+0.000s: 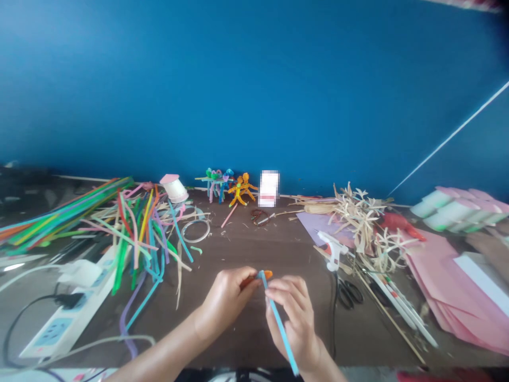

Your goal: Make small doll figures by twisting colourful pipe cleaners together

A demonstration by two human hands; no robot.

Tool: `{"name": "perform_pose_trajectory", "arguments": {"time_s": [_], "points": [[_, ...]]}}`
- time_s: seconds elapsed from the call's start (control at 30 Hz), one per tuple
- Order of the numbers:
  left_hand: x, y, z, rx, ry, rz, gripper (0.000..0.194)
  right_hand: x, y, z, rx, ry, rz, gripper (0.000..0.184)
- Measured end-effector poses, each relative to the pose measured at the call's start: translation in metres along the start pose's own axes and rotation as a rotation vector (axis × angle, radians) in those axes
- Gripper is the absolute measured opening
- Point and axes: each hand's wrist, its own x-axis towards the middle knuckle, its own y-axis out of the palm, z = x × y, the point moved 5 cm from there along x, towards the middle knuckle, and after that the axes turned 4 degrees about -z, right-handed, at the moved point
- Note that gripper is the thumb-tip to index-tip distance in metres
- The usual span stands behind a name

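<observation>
My left hand is closed in a pinch near the front middle of the table, by an orange fuzzy piece and the upper end of a light blue pipe cleaner. Most of what its fingers grip is hidden. My right hand pinches the same blue pipe cleaner, which crosses in front of the palm and slants down towards me. Further back stand small pipe-cleaner figures: orange ones and a green, pink and blue group.
Loose coloured pipe cleaners and a white power strip with plugs lie at left. On the right are a white glue gun, black scissors, dried straw flowers and pink paper. A blue wall rises behind.
</observation>
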Motion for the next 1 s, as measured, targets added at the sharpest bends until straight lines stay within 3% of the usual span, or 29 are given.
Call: {"name": "perform_pose_trajectory", "arguments": {"time_s": [0.33, 0.57, 0.8, 1.0], "points": [[0.002, 0.014, 0.006, -0.546, -0.368, 0.075, 0.036, 0.003, 0.0, -0.003, 0.022, -0.001, -0.058, 0.03], [-0.002, 0.022, 0.006, -0.979, -0.547, 0.162, 0.038, 0.001, -0.002, -0.008, 0.084, 0.065, -0.078, 0.027], [-0.004, 0.029, 0.011, -1.226, -0.698, 0.286, 0.033, -0.001, 0.001, -0.023, 0.386, 0.37, -0.094, 0.013], [-0.006, 0.033, 0.005, -1.257, -0.659, 0.433, 0.031, -0.003, 0.019, -0.038, 0.912, 0.724, -0.136, 0.005]]}}
